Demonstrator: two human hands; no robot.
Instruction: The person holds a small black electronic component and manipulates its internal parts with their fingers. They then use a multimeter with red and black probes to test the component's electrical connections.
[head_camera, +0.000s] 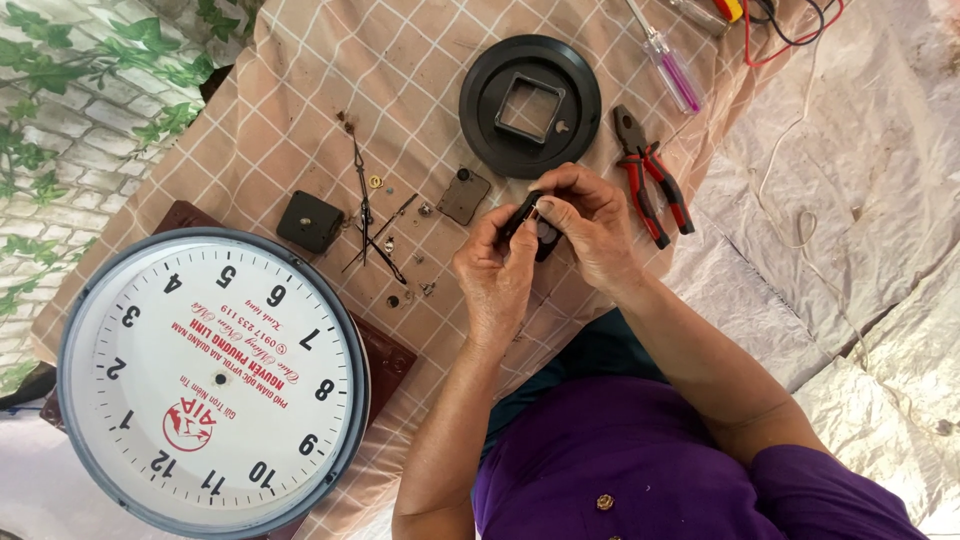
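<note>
My left hand (495, 270) and my right hand (590, 225) meet over the checked cloth (290, 120), both pinching one small black clock part (524, 212) between fingertips. Just beyond the hands lies a round black clock back (530, 105) with a square hole. A small black cover plate (464, 195) sits left of the hands. Thin black clock hands (368, 215) and tiny gears and screws lie scattered further left, beside a black movement box (309, 221). A large white clock face with a grey rim (212, 380) rests at lower left.
Red-handled pliers (650, 185) lie right of my hands. A purple-handled screwdriver (668, 62) and red and black wires (790, 30) sit at the top. A dark red board (385, 360) lies under the clock face. Pale crinkled sheeting (860, 250) covers the right side.
</note>
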